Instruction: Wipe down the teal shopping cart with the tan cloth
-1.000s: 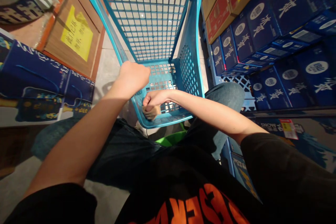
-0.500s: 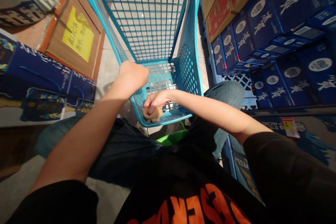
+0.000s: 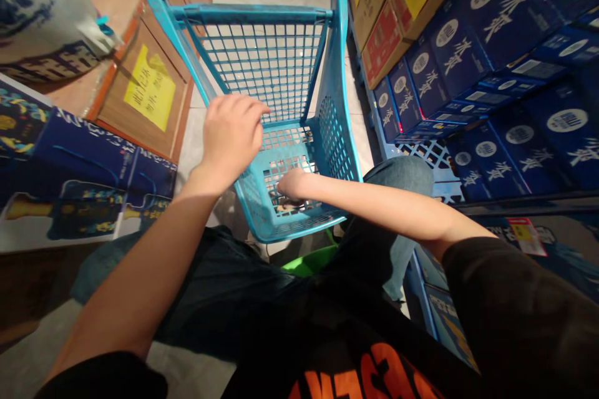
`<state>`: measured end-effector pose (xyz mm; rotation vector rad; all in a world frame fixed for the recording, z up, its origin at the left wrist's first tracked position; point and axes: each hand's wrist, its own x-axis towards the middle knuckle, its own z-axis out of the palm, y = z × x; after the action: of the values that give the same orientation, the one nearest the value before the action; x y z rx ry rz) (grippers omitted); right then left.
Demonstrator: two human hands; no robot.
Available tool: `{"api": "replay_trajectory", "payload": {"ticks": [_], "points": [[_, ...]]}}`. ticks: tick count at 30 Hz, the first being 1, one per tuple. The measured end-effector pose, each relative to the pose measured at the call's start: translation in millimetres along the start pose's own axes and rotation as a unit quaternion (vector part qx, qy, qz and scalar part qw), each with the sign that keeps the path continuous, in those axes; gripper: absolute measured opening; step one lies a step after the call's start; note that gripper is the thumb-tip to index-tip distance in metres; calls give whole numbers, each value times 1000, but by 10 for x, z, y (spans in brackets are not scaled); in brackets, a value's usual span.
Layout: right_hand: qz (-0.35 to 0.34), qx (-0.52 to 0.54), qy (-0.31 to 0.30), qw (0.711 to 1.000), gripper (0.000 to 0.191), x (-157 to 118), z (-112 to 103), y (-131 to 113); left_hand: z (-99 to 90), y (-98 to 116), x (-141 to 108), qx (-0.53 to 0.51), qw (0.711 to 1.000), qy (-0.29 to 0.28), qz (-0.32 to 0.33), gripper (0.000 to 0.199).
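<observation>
While our left hand (image 3: 231, 140) spreads loosely at the left rim of the blue basket (image 3: 285, 144) before us, our right hand (image 3: 294, 186) dips into its near end, grip hidden from us. We judge it light but stiff, best held by that rim.

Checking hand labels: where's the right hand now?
Head view, near centre: the right hand is inside the blue shopping basket, to the right of and lower in frame than the left hand.
</observation>
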<state>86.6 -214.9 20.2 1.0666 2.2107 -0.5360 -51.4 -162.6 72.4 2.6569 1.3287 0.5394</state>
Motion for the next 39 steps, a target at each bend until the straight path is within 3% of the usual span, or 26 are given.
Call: {"api": "replay_trajectory", "payload": {"ticks": [2, 4, 7, 10, 13, 18, 20, 23, 26, 29, 31, 33, 37, 39], "points": [[21, -14, 6, 1000, 40, -15, -220, 118, -64, -150, 9, -45, 996, 72, -38, 52], [66, -5, 67, 996, 37, -11, -474, 295, -51, -327, 35, -61, 990, 99, -77, 66], [139, 29, 210, 967, 33, 38, -804, 600, 112, -574, 93, -63, 985, 101, -126, 106], [169, 39, 319, 932, 36, 119, -1003, 885, 286, -712, 144, -74, 985, 84, -130, 101], [107, -15, 395, 912, 44, 225, -1126, 1161, 328, -714, 171, -58, 988, 64, -132, 90], [-35, -92, 486, 868, 58, 542, -1350, 1638, 193, -596, 176, -3, 990, -3, -140, 90], [-75, -94, 489, 864, 59, 712, -1401, 1803, 139, -550, 154, 25, 989, -28, -141, 88], [-124, -76, 448, 882, 57, 968, -1340, 1959, 85, -492, 102, 67, 987, -46, -140, 83], [-139, -57, 437, 887, 53, 1183, -1141, 1960, 17, -486, 120, 100, 984, -54, -140, 81], [-151, -90, 412, 894, 47, 1306, -960, 1843, -117, -576, 330, 100, 987, -38, -117, 86], [-172, -125, 366, 906, 47, 1307, -933, 1755, -206, -668, 562, 87, 990, 26, -104, 86], [-180, -137, 359, 906, 51, 1236, -1003, 1695, -249, -744, 779, 67, 991, 68, -94, 88], [-113, -100, 448, 881, 55, 977, -1259, 1668, -180, -767, 917, 26, 995, 51, -85, 80], [-76, -94, 443, 888, 57, 886, -1300, 1664, -120, -737, 870, 7, 994, 46, -99, 74]]}}
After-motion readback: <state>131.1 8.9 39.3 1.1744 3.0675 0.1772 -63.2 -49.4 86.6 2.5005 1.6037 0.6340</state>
